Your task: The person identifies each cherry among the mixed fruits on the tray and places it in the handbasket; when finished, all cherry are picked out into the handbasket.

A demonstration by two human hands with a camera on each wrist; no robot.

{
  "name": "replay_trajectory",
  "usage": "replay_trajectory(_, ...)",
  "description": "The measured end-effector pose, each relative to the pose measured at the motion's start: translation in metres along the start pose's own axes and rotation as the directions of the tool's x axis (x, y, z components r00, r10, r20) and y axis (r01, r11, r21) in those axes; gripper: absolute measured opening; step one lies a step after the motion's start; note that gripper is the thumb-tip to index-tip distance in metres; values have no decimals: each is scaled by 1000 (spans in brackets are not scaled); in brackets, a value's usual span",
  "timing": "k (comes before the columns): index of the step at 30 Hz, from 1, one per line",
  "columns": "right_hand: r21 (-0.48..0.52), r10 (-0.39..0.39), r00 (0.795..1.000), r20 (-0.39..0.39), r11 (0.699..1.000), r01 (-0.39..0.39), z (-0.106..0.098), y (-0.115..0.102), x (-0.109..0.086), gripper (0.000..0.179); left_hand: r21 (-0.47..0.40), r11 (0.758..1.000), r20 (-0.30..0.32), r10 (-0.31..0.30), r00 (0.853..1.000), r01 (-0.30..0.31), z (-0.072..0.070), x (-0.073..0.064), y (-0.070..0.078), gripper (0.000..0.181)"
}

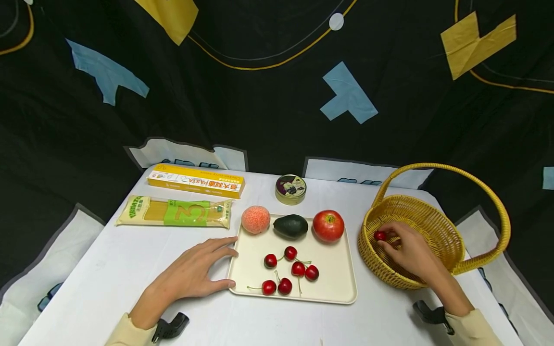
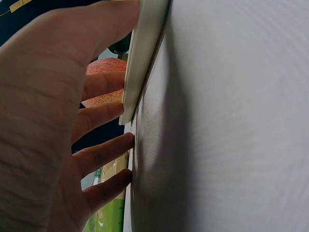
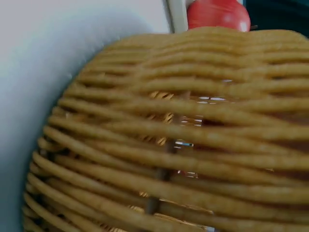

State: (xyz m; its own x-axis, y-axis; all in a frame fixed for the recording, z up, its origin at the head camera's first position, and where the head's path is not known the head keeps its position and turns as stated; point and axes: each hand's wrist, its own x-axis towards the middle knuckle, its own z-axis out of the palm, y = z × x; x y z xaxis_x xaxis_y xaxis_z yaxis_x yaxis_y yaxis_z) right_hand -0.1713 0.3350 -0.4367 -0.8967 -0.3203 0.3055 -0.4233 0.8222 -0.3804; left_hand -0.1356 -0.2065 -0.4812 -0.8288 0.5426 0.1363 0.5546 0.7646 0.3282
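Note:
Inside the yellow wicker basket (image 1: 375, 263), my right hand (image 1: 410, 249) pinches a red cherry (image 1: 380, 235) between thumb and fingers. The basket wall hides that hand in the right wrist view. My left hand (image 1: 192, 270) has its fingers spread, with thumb and fingertips touching the left edge of the cream tray (image 1: 333, 283). In the left wrist view the thumb (image 2: 113, 21) lies against the tray's rim. Several cherries (image 1: 284, 286) with stems lie on the tray. Behind them sit a pinkish-orange round fruit (image 1: 256, 219), a dark green avocado (image 1: 291, 226) and a red apple (image 1: 328, 226).
At the back left lie a yellow pasta box (image 1: 195, 181) and a bag of pasta (image 1: 175, 212). A round tin (image 1: 290, 189) stands behind the tray. The basket's tall handle (image 1: 450, 167) arches up on the right. A black curtain (image 1: 268, 105) hangs behind the white table (image 1: 173, 240).

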Motion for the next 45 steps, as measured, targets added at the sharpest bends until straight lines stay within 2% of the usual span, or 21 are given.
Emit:
replay_trajectory(5, -3, 25, 998, 64, 1000, -24, 0, 6, 6, 31, -2, 1000, -11, 8, 1000, -8, 0, 0, 0, 59)
replay_trajectory(11, -19, 29, 995, 91, 999, -28, 0, 13, 10, 29, -5, 1000, -20, 15, 1000, -15, 0, 0, 1, 57)
replay_trajectory(18, -25, 104, 985, 138, 995, -101, -2, 17, 12, 28, -2, 1000, 11, -5, 1000, 5, -1, 0, 1, 60)
replay_trajectory(27, -80, 124, 982, 140, 990, -114, -2, 25, 11, 24, -4, 1000, 12, -8, 1000, 8, 0, -1, 1, 60)
replay_trajectory(37, -111, 158, 977, 145, 983, -143, -2, 37, 10, 27, 4, 1000, 8, -6, 1000, 6, 0, 0, 1, 60)
replay_trajectory(45, -111, 138, 982, 130, 986, -124, 0, 41, 9, 29, 0, 1000, 9, -9, 1000, 9, 0, -1, 0, 60)
